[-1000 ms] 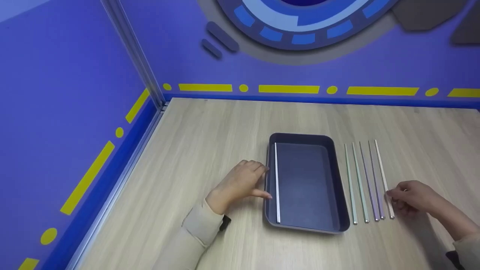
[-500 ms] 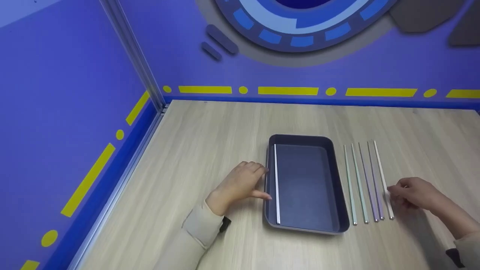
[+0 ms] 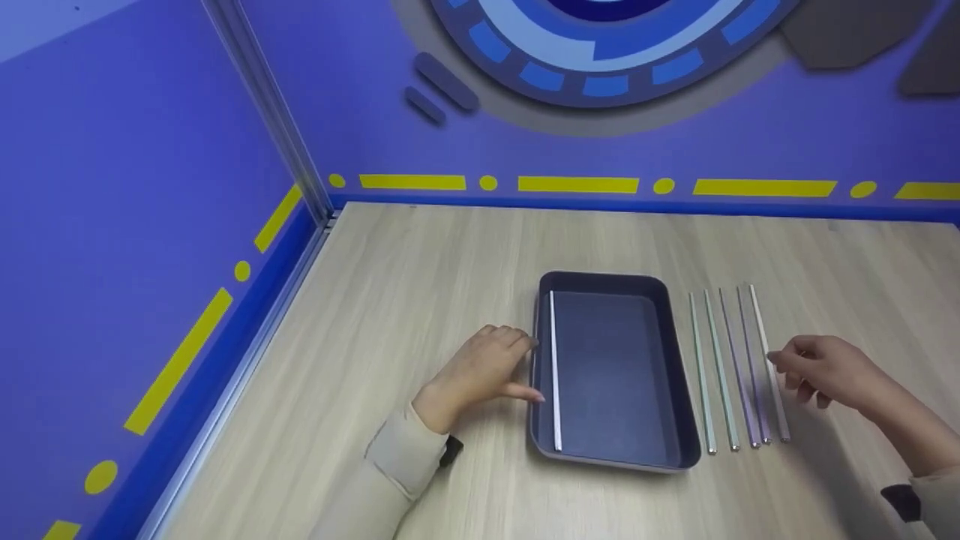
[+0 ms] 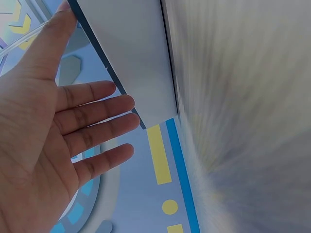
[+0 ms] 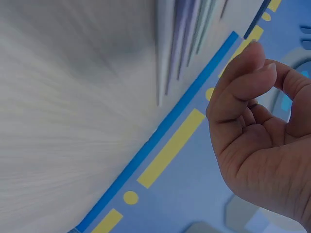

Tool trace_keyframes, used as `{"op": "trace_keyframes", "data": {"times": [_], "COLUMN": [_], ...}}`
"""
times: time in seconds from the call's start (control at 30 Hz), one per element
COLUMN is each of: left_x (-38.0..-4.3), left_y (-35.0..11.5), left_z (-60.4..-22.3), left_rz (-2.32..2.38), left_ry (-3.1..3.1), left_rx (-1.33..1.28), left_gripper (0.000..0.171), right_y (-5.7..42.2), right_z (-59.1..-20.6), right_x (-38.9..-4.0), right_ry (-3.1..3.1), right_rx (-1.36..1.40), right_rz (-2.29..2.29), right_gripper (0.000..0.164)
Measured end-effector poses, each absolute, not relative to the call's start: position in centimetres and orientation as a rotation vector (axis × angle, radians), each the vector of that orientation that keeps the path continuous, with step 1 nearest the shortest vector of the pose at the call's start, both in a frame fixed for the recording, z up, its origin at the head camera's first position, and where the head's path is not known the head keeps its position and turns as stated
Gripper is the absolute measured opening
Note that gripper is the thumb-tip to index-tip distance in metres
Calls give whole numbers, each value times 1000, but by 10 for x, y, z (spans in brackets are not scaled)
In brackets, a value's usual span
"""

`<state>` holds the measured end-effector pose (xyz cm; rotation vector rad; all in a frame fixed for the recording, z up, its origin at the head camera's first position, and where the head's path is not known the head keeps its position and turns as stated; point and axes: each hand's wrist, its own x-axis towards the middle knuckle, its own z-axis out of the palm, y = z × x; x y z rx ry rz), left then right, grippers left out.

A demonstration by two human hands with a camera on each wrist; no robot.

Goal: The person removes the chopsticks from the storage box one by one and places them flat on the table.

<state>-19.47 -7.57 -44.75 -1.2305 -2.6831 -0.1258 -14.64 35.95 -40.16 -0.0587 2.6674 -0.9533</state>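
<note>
A dark rectangular tray (image 3: 615, 360) sits on the table with one silver chopstick (image 3: 556, 367) along its left side. My left hand (image 3: 480, 367) touches the tray's left wall, its fingers fairly straight and the thumb at the rim; the left wrist view shows this too. To the right of the tray lie two green chopsticks (image 3: 703, 375), two purple chopsticks (image 3: 738, 365) and a silver chopstick (image 3: 759, 319), side by side. Over this last one hovers my right hand (image 3: 832, 375), fingers loosely curled. Nothing shows between those fingers in the right wrist view.
The wooden table (image 3: 420, 262) meets a blue back wall (image 3: 570, 150) with yellow marks. A blue side panel (image 3: 127, 187) and a metal post (image 3: 274, 112) stand at the left.
My right hand has risen and moved slightly away from me, off the silver chopstick, which stays where it lay. The left hand keeps its place at the tray.
</note>
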Motion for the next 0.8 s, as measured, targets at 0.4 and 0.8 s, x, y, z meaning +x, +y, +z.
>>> {"op": "trace_keyframes", "data": {"times": [0.4,0.8], "left_x": [-195,-195], "left_y": [-75,-76], "left_z": [-448,-449], "left_rz": [-135,-114], "left_ry": [-2720,-2711], "left_rx": [-1213,-1211], "left_gripper": [76,76], "right_y": [327,288], "right_z": [-386,-375], "right_x": [-145,-146], "right_ry": [2734,2725], "right_rx": [-165,-244], "right_rz": [-996,-1081], "right_gripper": [27,22]}}
